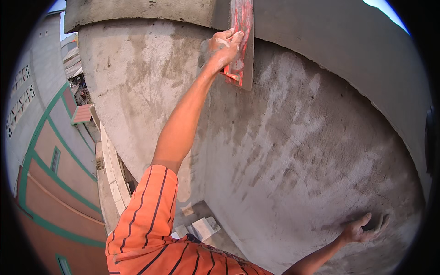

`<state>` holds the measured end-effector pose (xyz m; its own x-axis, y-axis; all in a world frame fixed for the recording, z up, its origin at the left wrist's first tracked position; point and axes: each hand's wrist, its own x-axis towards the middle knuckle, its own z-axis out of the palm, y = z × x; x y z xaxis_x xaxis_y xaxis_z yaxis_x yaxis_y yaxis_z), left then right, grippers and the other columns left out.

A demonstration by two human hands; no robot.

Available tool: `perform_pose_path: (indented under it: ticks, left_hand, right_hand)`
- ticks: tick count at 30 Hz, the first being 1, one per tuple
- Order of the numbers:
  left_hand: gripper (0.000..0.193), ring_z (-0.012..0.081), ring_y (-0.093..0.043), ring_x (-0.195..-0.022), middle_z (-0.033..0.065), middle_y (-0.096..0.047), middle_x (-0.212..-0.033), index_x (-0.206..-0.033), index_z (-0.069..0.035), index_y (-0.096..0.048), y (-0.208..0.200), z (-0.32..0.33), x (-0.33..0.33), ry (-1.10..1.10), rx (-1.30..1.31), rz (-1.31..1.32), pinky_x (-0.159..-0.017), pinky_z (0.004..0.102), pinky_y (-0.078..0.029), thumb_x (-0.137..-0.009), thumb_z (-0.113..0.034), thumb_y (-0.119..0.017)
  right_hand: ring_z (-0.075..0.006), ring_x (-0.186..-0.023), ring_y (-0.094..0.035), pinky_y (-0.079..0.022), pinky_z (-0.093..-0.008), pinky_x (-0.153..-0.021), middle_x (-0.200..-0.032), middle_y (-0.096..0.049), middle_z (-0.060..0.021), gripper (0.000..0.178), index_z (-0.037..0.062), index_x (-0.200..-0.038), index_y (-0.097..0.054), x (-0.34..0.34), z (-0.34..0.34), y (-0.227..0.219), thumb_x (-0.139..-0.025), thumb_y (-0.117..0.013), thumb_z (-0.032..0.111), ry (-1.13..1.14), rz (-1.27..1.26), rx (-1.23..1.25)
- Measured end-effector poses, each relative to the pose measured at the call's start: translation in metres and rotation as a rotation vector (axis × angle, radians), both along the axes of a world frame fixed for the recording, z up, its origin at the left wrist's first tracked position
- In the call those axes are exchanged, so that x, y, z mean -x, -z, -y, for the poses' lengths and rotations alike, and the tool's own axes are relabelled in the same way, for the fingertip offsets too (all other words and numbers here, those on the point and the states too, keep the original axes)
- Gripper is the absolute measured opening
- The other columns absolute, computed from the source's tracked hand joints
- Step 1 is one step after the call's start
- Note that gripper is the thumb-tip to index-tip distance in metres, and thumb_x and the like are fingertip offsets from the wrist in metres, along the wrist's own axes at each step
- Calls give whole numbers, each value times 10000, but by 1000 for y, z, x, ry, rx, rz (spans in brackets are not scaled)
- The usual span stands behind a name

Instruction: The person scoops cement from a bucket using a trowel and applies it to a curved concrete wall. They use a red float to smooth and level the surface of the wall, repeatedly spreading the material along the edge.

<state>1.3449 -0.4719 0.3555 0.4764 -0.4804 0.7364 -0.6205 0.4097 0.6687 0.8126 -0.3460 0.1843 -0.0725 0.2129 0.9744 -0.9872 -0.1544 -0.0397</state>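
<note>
High on the wall, my left hand (225, 46) is closed round the grip of a red plastering float (241, 59), whose long face is smeared with grey mortar. The float stands upright, its lower end overlapping the edge between the smooth fresh plaster (321, 39) above and the rough wall (279, 151) below. Grey mortar marks the fingers of this hand. At the lower right, my right hand (364, 229) holds nothing. Its fingers are apart and loosely curved, close to the rough wall; whether they touch it I cannot tell.
Pale blocks (205, 228) lie at the foot of the wall, low in the view. On the left, long boards (112, 167) run beside the wall's edge. Beyond them stands a building (50, 178) with peach panels and green trim.
</note>
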Motion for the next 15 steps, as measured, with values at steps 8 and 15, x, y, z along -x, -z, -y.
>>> perform_pose_path:
  ticks: [8, 15]
  left_hand:
    - [620, 331, -618, -1141, 201, -590, -1291, -1309, -28, -572, 31, -12, 41, -34, -29, 112, -1005, 397, -451, -903, -496, -583]
    - [444, 104, -513, -475, -16, -471, -534, -726, -75, -608, -36, 7, -28, -23, -35, -54, -468, 306, -485, -923, -472, -579]
  right_hand:
    - [-340, -1156, -572, -466, -426, -954, -1303, -570, -189, 392, -46, -1174, -584, 10, 4, 6, -917, -649, 243, 97, 8, 58]
    - [-341, -1171, -564, -450, -432, -985, -1291, -577, -192, 375, -48, -1154, -593, 2, 10, 5, -917, -650, 237, 55, 19, 63]
